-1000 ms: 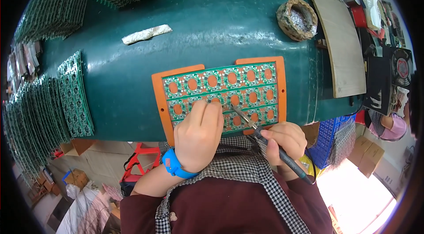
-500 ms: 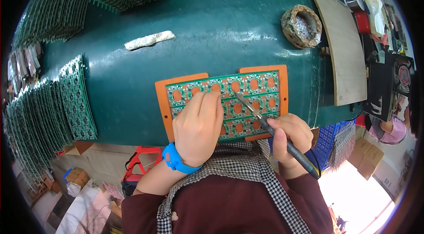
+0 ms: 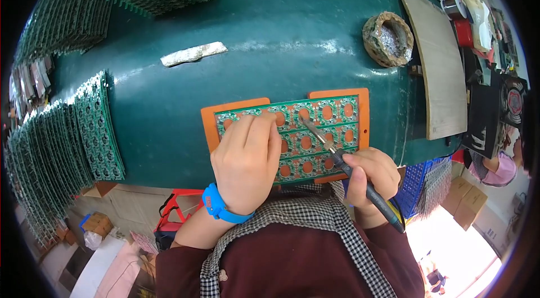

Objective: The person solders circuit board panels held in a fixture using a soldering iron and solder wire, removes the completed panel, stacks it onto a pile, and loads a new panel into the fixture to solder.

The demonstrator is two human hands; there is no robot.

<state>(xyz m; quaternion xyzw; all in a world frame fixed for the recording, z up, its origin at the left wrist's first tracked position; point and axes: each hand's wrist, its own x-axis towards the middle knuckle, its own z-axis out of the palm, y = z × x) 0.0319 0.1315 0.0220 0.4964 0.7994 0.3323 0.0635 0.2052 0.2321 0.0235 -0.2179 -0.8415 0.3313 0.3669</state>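
A green circuit board panel [image 3: 319, 143] with rows of round holes lies in an orange holder [image 3: 364, 106] near the table's front edge. My right hand [image 3: 376, 177] grips a soldering iron [image 3: 368, 192] like a pen, its tip down at the panel's top row of holes. Bent over the left part of the panel is my left hand [image 3: 244, 154], fingers closed together close to the top row. Whatever those fingers pinch, if anything, is hidden. A blue watch [image 3: 216, 203] sits on my left wrist.
On the green table are a white strip [image 3: 194, 54], a rough round pot [image 3: 388, 39] and a wooden board [image 3: 436, 67]. Stacks of circuit panels [image 3: 98, 123] stand at left and far left. A blue crate [image 3: 419, 185] is below at right, with a person's sleeve [image 3: 498, 169] beyond.
The view has shifted slightly. My left hand has moved a little left across the panel; the soldering iron's tip stays near the same top-row hole.
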